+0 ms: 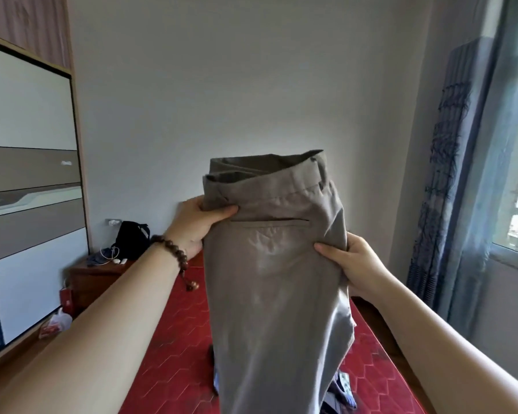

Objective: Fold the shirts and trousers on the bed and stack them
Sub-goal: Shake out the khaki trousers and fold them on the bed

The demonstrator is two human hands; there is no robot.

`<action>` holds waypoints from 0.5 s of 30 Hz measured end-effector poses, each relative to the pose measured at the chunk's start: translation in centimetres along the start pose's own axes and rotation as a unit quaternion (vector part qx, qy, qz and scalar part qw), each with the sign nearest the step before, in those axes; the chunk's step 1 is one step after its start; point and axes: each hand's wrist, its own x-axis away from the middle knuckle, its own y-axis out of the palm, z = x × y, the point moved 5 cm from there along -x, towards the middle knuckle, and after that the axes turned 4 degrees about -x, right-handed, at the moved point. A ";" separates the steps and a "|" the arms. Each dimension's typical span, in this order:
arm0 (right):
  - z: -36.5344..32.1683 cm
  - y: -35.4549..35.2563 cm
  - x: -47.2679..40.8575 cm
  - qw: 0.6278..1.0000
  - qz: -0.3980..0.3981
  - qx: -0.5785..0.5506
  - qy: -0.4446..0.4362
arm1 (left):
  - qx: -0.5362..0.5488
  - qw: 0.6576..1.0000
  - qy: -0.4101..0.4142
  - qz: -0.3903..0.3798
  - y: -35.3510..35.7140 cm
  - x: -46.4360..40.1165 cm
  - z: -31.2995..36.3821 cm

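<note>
Above the red bed, both hands' fingers clamp unlabelled grey trousers.

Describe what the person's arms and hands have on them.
Both forearms are bare, with no sleeves in view. The left hand has a bracelet of round dark brown wooden beads at the wrist, with a short beaded tassel hanging from it. The right hand wears nothing: no ring, watch or glove visible.

Trousers: grey-khaki woven cloth, matt, lightly creased. Bed cover: red cloth, hexagon quilting, matt. Bracelet: brown wood beads, slight sheen. Wardrobe, left: glossy panels, wood frame. Curtain, right: blue cloth, matt. Far wall: smooth, matt.
</note>
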 end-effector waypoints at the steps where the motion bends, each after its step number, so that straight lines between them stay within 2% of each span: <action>1: -0.3 -0.2 0.9 1.000 -0.003 0.002 -0.005 | 0.009 1.000 0.007 0.016 0.3 0.8 0.8; 4: 0.6 -1.1 4.9 0.996 -0.053 0.061 0.029 | 0.021 0.997 0.035 0.068 1.8 3.7 2.7; 6: 2.7 -1.6 8.9 0.972 -0.120 0.174 0.103 | 0.003 0.993 0.054 0.105 2.9 6.0 3.9; 8: 3.4 -3.1 12.3 0.956 -0.123 0.234 0.125 | -0.008 0.989 0.066 0.131 3.6 8.5 5.3; 12: 1.4 -4.6 18.0 0.981 -0.081 0.140 0.105 | -0.008 0.985 0.078 0.156 3.7 13.6 8.5; 15: 1.2 -4.3 22.3 0.969 -0.124 0.150 0.155 | -0.021 0.985 0.076 0.155 4.1 17.0 10.3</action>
